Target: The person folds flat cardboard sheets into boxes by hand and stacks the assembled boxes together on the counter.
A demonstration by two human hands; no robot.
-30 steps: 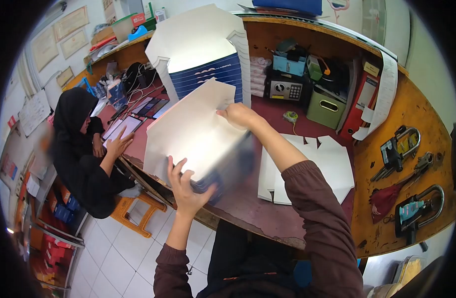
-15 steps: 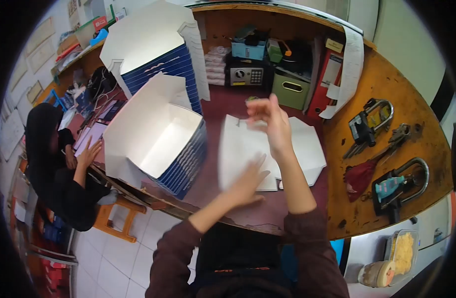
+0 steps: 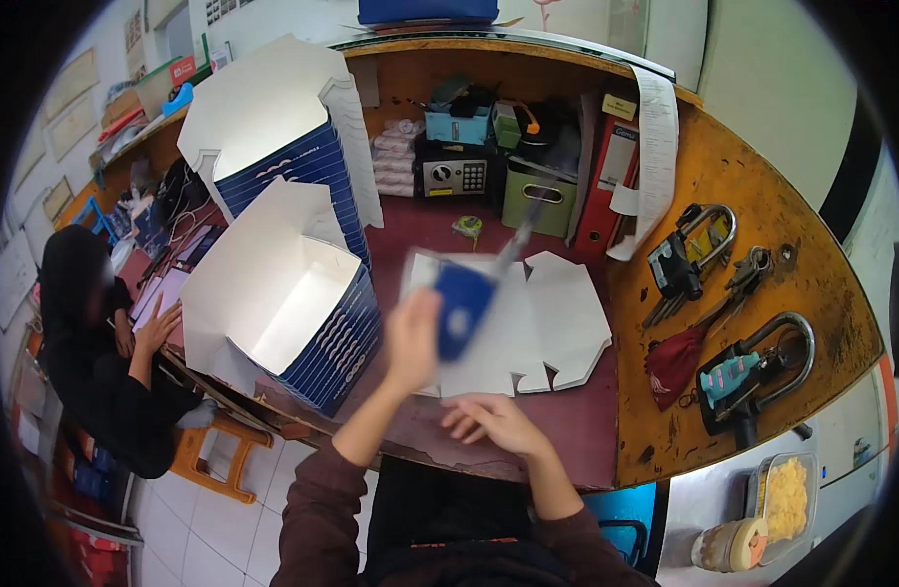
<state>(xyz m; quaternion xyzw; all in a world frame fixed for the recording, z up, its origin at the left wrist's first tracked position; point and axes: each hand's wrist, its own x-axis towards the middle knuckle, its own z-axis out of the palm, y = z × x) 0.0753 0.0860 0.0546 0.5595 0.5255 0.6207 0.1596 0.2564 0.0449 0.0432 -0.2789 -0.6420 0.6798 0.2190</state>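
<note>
A flat white carton blank (image 3: 567,323) with cut flaps and notches lies on the dark red desk top in front of me. My left hand (image 3: 413,338) grips a blue carton panel (image 3: 466,311), raised above the blank's left half and smeared by motion. Whether that panel belongs to the blank cannot be made out. My right hand (image 3: 498,423) hovers by the blank's near edge, fingers loosely bent and apart, holding nothing. To the left stands a stack of folded blue-and-white cartons (image 3: 332,342), the top one open with a white inside.
Behind it rises a second carton stack (image 3: 283,176). A safe (image 3: 454,176), a green box (image 3: 539,201) and a red binder (image 3: 606,186) line the back shelf. Padlocks (image 3: 753,377) and keys lie on the right wooden top. Another person (image 3: 87,342) sits at left.
My left hand has risen from the blank with a blue panel in it. My right hand has come down toward the near edge. The view has shifted slightly.
</note>
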